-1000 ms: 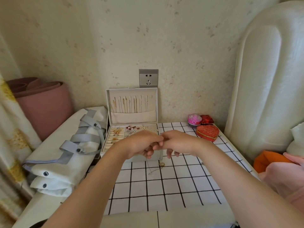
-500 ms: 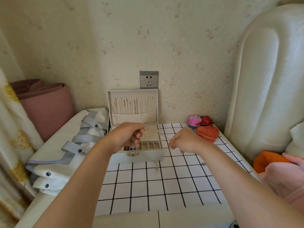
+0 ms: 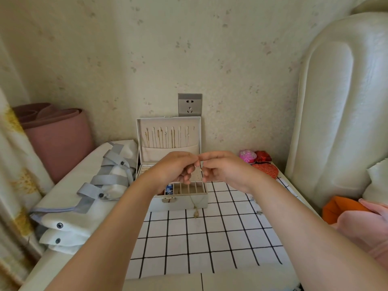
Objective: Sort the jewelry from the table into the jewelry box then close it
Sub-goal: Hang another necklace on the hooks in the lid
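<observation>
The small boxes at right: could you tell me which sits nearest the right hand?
The red heart-shaped box, beside the right hand; the pink box and shiny red box sit behind.

Speckled wall [image 3: 147,49] (1 socket [image 3: 189,104])

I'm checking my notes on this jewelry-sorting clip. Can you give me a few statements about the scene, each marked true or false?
1. The jewelry box stands open. True.
2. The left hand and right hand both pinch a thin chain above it. True.
3. The lid holds no necklaces. False: several hang there.
4. The heart-shaped box is blue. False: it is red.
</observation>
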Action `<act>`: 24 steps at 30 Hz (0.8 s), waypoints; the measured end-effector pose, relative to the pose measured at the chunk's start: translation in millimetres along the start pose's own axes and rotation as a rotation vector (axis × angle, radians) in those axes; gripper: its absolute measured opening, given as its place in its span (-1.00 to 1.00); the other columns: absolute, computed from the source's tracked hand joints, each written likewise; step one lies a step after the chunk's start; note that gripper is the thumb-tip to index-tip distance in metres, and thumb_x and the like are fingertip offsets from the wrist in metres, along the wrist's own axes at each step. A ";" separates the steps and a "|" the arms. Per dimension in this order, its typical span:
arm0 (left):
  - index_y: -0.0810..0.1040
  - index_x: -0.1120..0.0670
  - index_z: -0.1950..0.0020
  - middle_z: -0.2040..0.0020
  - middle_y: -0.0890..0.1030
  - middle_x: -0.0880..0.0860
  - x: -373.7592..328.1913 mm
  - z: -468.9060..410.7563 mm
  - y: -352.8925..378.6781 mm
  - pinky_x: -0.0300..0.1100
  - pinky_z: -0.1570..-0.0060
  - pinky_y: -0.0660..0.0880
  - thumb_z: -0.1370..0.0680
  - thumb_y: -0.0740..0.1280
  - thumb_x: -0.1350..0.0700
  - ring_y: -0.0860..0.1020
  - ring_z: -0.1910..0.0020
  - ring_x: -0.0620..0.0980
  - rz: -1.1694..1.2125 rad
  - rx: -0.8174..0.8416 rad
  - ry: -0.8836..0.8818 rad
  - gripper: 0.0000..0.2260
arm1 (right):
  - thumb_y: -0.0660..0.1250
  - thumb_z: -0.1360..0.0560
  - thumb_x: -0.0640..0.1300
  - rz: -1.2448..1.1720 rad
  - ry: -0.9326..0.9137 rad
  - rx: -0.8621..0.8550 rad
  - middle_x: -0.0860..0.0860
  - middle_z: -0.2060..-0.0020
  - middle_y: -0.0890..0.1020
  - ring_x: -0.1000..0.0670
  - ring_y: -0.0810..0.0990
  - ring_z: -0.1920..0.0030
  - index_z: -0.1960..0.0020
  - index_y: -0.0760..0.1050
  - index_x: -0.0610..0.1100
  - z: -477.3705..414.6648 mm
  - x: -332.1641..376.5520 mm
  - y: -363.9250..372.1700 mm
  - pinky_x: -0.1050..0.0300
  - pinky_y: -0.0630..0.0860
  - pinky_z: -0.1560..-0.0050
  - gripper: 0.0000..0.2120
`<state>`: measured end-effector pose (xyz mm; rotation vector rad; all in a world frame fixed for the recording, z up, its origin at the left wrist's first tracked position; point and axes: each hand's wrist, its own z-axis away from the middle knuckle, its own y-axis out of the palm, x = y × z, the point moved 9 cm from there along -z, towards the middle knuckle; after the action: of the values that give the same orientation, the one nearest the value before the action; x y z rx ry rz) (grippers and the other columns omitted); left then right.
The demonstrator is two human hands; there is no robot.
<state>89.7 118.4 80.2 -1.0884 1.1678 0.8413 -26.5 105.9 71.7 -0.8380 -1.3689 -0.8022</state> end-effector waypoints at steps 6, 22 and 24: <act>0.59 0.10 0.15 0.39 0.43 -0.01 -23.0 -12.0 -10.3 -0.15 0.31 0.40 -0.61 0.27 0.09 0.39 0.41 -0.03 0.010 -0.040 0.084 -0.82 | 0.24 -0.64 -0.19 0.006 0.002 0.011 0.02 0.43 0.33 0.05 0.23 0.49 0.05 0.65 -0.10 -4.1 22.1 -4.4 0.13 0.39 0.37 -0.78; 0.65 0.11 0.15 0.38 0.53 -0.01 -19.1 -98.3 -58.3 -0.20 0.37 0.49 -0.56 0.38 0.07 0.44 0.51 -0.07 -0.080 -0.396 0.166 -0.85 | 0.42 -0.53 -0.09 0.510 -0.152 -0.515 0.12 0.36 0.56 0.17 0.48 0.40 0.18 0.62 -0.02 -88.5 55.7 -84.4 0.28 0.39 0.31 -0.88; 0.64 0.03 0.23 0.38 0.56 -0.09 -13.3 -108.2 -71.5 -0.24 0.38 0.46 -0.54 0.39 0.04 0.46 0.51 -0.15 -0.166 -0.509 0.191 -0.83 | 0.46 -0.51 -0.08 0.545 -0.210 -0.581 0.16 0.32 0.60 0.22 0.53 0.29 0.19 0.62 -0.01 -102.4 52.8 -86.6 0.31 0.39 0.22 -0.90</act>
<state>123.0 -5.3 104.6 -1.6899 1.0231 0.9444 -49.5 -25.8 125.5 -1.7031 -1.0021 -0.6920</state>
